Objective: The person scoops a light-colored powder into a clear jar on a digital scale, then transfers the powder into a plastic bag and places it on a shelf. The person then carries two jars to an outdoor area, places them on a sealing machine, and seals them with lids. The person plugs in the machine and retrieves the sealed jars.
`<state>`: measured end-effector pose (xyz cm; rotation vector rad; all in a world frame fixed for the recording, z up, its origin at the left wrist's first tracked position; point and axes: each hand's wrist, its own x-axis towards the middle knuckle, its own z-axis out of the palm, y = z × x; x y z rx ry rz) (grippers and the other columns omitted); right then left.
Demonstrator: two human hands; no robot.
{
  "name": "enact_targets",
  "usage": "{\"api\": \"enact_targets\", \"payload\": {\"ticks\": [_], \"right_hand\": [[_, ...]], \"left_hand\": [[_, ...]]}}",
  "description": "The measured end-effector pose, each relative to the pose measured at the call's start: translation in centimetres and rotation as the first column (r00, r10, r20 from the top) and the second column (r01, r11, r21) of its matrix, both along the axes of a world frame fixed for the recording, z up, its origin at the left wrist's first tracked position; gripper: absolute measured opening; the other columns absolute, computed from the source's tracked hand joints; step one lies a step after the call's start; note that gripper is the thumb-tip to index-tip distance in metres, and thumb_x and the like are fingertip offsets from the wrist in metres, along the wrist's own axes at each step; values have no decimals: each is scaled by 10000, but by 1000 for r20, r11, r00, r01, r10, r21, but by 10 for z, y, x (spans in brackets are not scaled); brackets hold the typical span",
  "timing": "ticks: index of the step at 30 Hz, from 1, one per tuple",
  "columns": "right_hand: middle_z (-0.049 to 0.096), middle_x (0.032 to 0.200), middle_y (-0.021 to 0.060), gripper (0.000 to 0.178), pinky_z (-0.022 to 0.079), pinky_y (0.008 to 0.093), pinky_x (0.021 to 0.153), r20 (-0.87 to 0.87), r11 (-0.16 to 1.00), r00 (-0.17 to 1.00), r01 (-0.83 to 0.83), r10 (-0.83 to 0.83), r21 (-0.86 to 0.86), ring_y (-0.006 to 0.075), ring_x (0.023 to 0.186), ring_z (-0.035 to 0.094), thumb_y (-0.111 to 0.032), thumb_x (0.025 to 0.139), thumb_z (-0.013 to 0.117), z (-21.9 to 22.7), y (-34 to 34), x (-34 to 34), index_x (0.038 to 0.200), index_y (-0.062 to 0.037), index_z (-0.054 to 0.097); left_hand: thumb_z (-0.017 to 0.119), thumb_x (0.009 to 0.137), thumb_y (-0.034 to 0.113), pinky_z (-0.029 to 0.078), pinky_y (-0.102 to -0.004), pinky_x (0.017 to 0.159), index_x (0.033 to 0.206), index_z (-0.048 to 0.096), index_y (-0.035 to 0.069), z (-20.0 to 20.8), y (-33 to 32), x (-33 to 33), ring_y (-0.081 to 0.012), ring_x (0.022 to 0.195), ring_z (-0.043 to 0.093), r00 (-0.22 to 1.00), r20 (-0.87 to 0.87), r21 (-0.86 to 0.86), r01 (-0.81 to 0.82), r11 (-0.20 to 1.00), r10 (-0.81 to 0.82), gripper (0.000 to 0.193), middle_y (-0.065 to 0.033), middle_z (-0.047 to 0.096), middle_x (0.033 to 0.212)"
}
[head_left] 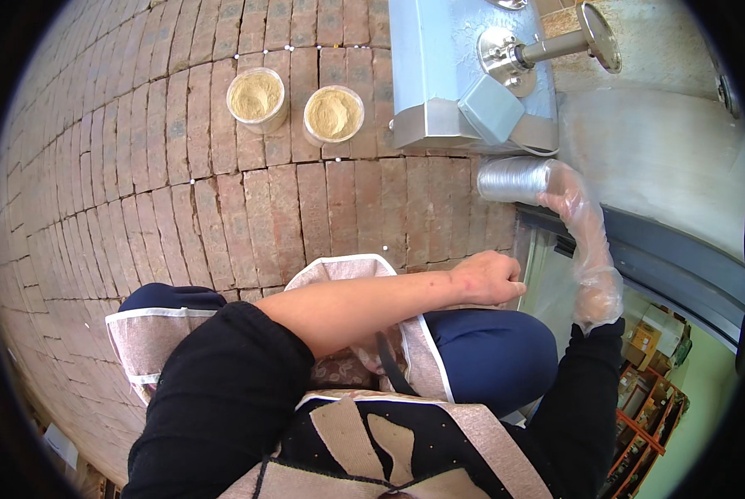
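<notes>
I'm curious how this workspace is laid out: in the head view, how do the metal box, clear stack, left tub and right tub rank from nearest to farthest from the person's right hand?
From the right hand:
1. Clear stack: in its grasp.
2. Metal box: just beyond the stack.
3. Right tub: left of the box.
4. Left tub: farthest left.

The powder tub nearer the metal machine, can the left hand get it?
Probably yes, by stretching: the left hand looks free, and only brick floor shows between it and the powder tub.

Brick paving [139, 183] spreads left of orange shelving [641, 434].
</notes>
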<state>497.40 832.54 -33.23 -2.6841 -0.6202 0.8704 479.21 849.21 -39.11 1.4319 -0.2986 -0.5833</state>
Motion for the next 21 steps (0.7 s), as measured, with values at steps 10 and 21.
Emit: {"api": "enact_targets", "payload": {"ticks": [10,21], "right_hand": [[635,1022,130,534,429,311,866,-248,930,963,180,-101,319,197,945,578,-182,688,684,-9,-26,15,1140,68,547],[545,1243,154,607,420,333,930,-161,816,870,492,-465,304,247,1106,534,-222,702,708,61,-17,-10,1218,42,530]], "left_hand": [[535,777,296,474,-433,754,782,639,-4,-6,13,4,-373,806,612,986,-134,30,-101,994,104,317,-215,634,771],[539,795,295,477,-418,727,766,624,3,-12,18,10,-346,767,626,976,-186,33,-110,993,114,306,-193,639,734]]}}
